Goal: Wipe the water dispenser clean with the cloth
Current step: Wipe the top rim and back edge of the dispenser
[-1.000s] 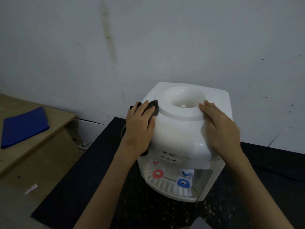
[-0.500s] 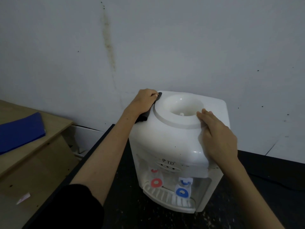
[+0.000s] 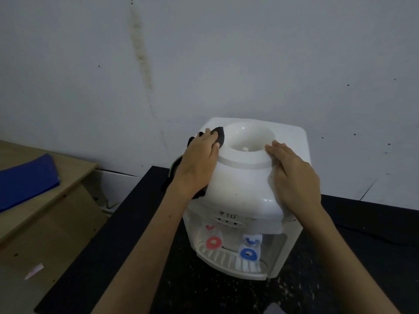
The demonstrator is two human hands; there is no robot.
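A white tabletop water dispenser (image 3: 242,189) stands on a black counter (image 3: 127,245) against the wall, with a red tap (image 3: 213,243) and a blue tap (image 3: 248,253) over its drip tray. My left hand (image 3: 197,164) presses a dark cloth (image 3: 220,135) flat against the dispenser's upper left side, beside the round bottle well; most of the cloth is hidden under the hand. My right hand (image 3: 292,177) lies flat with straight fingers on the upper right side, touching the well's rim.
A wooden desk (image 3: 45,200) stands lower at the left with a blue folder (image 3: 25,180) on it and a scrap of paper (image 3: 34,270) on its side. A stained white wall rises right behind the dispenser.
My left hand with the cloth has slid from the back left corner of the top forward and down the left side. The right hand has stayed put.
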